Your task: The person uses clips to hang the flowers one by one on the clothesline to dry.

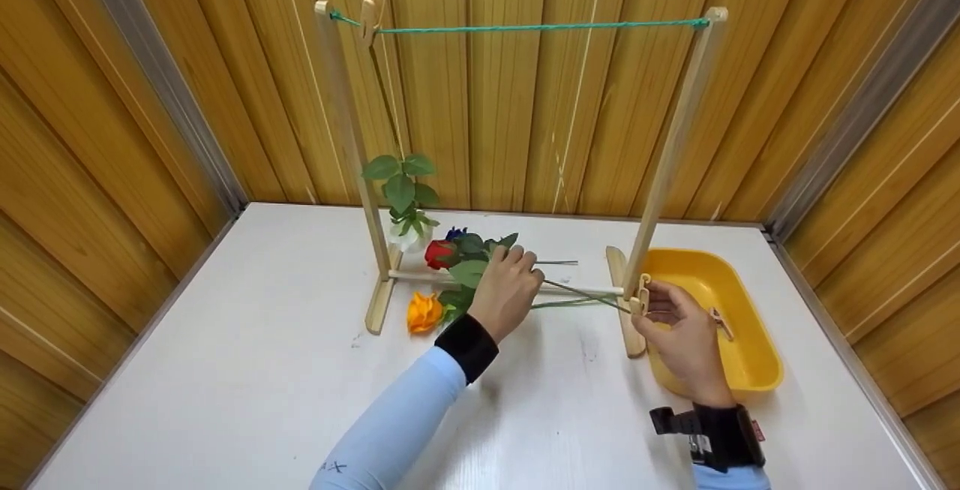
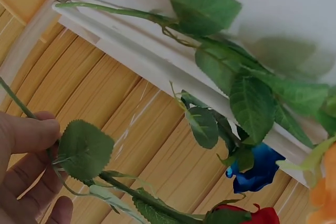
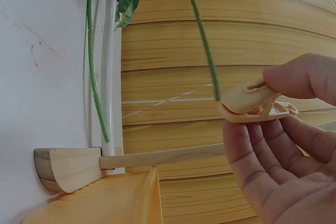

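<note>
My left hand pinches the green stem of a red rose between thumb and fingers, just below its leaves. The stem slants toward my right hand, which grips a beige clothespin between thumb and fingers. The stem's cut end is right at the clothespin's mouth. Under and beside my left hand, an orange rose and a blue rose lie on the white table. A white rose hangs head down from another clothespin on a green string.
A wooden frame holds the string between a left post and a right post, with a low crossbar. Behind my right hand stands a yellow basin with a clothespin in it. Wood-patterned walls surround the table.
</note>
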Demonstrator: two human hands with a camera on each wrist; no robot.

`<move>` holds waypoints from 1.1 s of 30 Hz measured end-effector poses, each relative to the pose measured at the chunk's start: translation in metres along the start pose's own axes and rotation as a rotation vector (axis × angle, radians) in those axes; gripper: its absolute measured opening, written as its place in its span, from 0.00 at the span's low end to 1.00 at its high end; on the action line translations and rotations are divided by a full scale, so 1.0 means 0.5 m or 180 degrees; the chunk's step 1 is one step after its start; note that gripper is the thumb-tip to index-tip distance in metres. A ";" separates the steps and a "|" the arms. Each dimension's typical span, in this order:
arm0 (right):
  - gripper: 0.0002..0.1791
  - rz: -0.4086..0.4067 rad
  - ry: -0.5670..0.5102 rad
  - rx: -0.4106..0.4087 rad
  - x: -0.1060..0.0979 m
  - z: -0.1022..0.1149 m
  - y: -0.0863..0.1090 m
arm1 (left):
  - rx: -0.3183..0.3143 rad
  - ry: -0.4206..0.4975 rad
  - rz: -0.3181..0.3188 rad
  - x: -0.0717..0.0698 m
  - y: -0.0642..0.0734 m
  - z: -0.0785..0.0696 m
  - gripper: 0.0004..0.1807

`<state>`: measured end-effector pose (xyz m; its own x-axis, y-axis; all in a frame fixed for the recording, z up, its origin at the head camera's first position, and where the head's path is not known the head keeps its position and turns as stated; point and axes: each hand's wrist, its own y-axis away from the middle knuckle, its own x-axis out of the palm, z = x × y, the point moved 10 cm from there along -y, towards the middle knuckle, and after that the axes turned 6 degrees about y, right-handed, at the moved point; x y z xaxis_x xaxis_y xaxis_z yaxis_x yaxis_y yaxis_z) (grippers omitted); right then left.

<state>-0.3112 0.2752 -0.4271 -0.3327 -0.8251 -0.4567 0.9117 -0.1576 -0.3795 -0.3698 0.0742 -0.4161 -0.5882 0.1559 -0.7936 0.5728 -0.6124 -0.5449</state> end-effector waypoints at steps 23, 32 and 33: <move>0.25 -0.0236 -0.0096 -0.0101 -0.029 0.007 -0.001 | -0.0310 0.1851 -0.1576 -0.161 0.077 0.051 0.11; 0.25 -0.0223 -0.0054 -0.0066 -0.028 0.000 -0.003 | -0.0921 0.3056 -0.1650 -0.148 0.110 0.070 0.05; 0.25 -0.0222 -0.0061 -0.0065 -0.028 0.001 -0.003 | -0.0990 0.3173 -0.1664 -0.142 0.114 0.071 0.05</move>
<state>-0.3079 0.2867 -0.4197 -0.3902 -0.8228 -0.4132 0.8814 -0.2040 -0.4261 -0.3155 0.0005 -0.3811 -0.1643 0.9571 -0.2389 0.5898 -0.0988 -0.8015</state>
